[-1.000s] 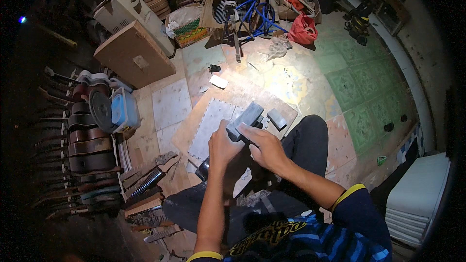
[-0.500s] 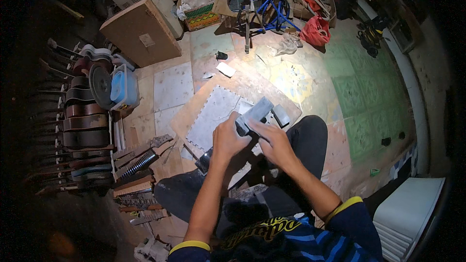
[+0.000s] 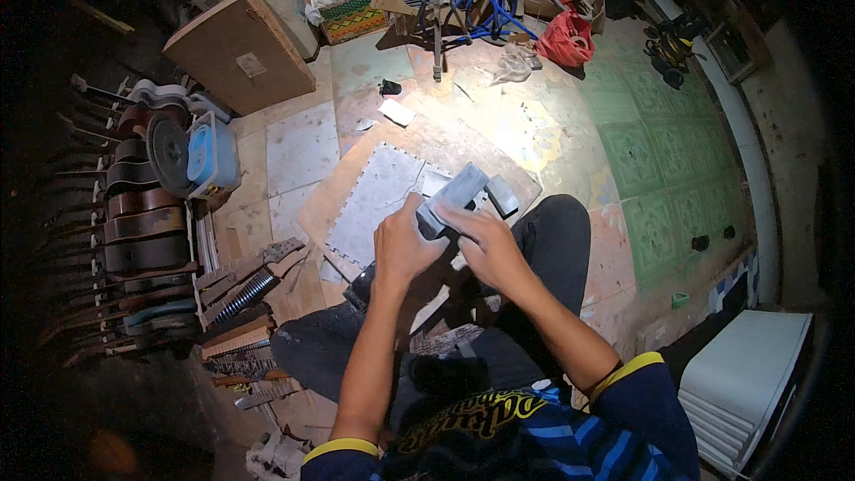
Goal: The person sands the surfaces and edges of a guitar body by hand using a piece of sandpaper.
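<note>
Over the board between my bent legs, a long grey rectangular block point(image 3: 466, 185) is tilted away from me in my two hands. My left hand point(image 3: 403, 240) is closed around its near end. The fingers of my right hand point(image 3: 490, 245) press on the block's near part from the right side; its thumb is partly hidden. Just right of it sits a second, smaller grey block point(image 3: 503, 195). Underneath lies a pale grey mat with toothed edges point(image 3: 370, 200), on a worn wooden board point(image 3: 321, 205).
A row of guitar-shaped bodies point(image 3: 147, 228) lines the left side, near a clear bin point(image 3: 223, 160). Files and hand tools point(image 3: 245, 294) lie by my left knee. Blue hose point(image 3: 503, 0) and a red bag point(image 3: 566, 40) are at the back. A white slatted case point(image 3: 744, 392) stands right.
The whole view has shifted slightly, so the scene sits a little farther left and higher. My hands keep the same hold on the grey block, with little visible movement.
</note>
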Demonstrator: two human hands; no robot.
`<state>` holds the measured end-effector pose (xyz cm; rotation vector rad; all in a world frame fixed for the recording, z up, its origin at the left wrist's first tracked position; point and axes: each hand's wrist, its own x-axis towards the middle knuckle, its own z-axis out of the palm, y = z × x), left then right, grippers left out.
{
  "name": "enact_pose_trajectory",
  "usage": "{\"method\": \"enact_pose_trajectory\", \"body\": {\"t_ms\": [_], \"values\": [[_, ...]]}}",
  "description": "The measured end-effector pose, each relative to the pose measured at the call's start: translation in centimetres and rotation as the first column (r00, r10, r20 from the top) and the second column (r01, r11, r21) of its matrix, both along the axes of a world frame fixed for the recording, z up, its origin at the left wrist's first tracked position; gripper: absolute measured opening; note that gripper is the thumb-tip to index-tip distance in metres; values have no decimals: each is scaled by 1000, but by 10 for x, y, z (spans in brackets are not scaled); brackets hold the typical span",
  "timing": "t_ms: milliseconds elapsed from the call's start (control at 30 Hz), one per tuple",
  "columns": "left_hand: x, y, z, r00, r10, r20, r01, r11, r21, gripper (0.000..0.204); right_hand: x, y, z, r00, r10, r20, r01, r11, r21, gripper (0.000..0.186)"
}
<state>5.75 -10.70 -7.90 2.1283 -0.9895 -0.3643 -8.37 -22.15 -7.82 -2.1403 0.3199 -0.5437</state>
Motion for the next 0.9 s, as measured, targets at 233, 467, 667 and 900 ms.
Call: {"method": "enact_pose_trajectory", "body": {"t_ms": [233, 467, 667, 900], "values": [[-4, 0, -1, 1000, 11, -21, -10, 1000, 18, 45, 9, 5, 2, 1000, -27, -5, 27, 999, 41, 57], [-9, 3, 0, 1000, 11, -5, -11, 1000, 11, 47, -4, -3, -17, 982, -140, -124, 125, 985, -117, 56], [-11, -2, 2, 999, -20, 38, 20, 1000, 4, 48, -1, -35, -30, 969, -244, -42, 223, 934, -279, 55], [-13, -1, 2, 1000, -13, 19, 14, 999, -32, 51, 3, -45, -23, 963, -241, -123, 199, 939, -282, 55]]}}
